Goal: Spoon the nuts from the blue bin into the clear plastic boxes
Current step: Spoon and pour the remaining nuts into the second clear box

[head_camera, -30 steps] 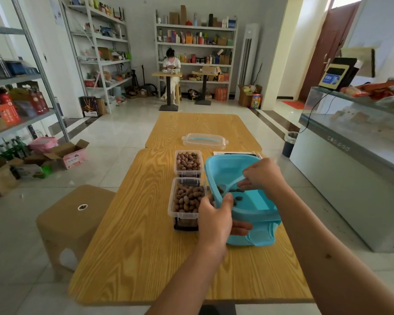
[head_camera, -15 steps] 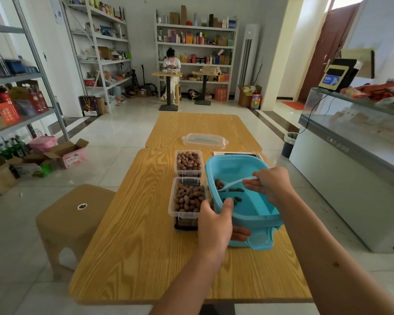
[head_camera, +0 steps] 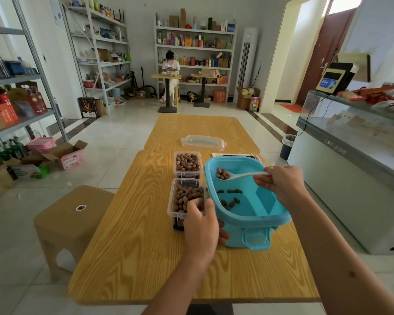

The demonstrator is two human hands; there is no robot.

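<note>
Wooden table [head_camera: 146, 258], second table [head_camera: 198, 128] butted at far edge. Clear lid [head_camera: 203, 142] with blue handle near far edge. Brown stool [head_camera: 71, 214] beside table's left edge. Shelving [head_camera: 195, 48] along back wall, seated person [head_camera: 170, 67] in front. Glass display counter [head_camera: 355, 142] off right edge.

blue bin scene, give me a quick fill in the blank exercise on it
1. The right hand holds a white ____ with nuts in its bowl.
2. The left hand grips the bin at the ____ nearest the near box.
3. A clear ____ with a blue handle lies beyond the far box.

Missing words: spoon; rim; lid
</note>
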